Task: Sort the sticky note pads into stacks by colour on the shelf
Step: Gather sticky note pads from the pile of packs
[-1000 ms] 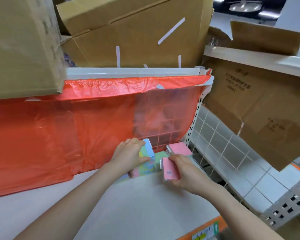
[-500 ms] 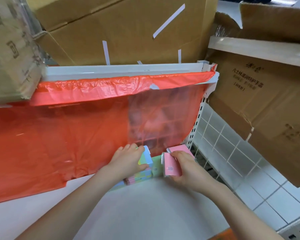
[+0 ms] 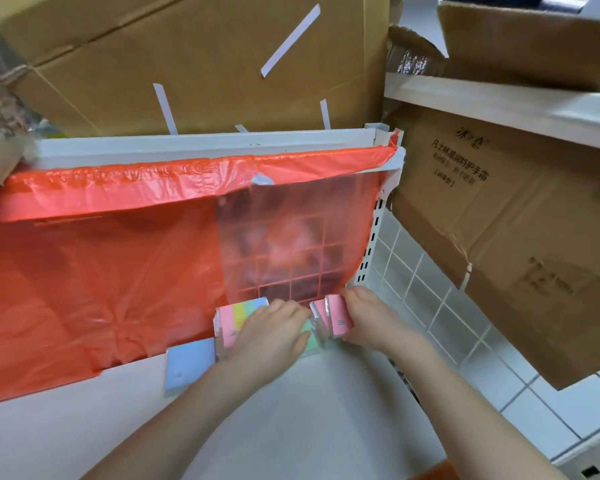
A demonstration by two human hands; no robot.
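Since the earlier frame, a blue pad [image 3: 190,370] has been uncovered at the left, lying flat on the shelf [image 3: 326,427] beside the orange plastic sheet [image 3: 94,289], and the multicoloured pad [image 3: 240,318] has been tipped so its striped face shows. It is held under the left hand [image 3: 274,336], whose fingers are curled over it. Further right, a pink pad [image 3: 340,318] is pinched upright by the right hand [image 3: 374,317], against what seem to be more pink pads, though blur hides their edges. Grouping by colour appears under way; next, the pink pad would need squaring onto its stack.
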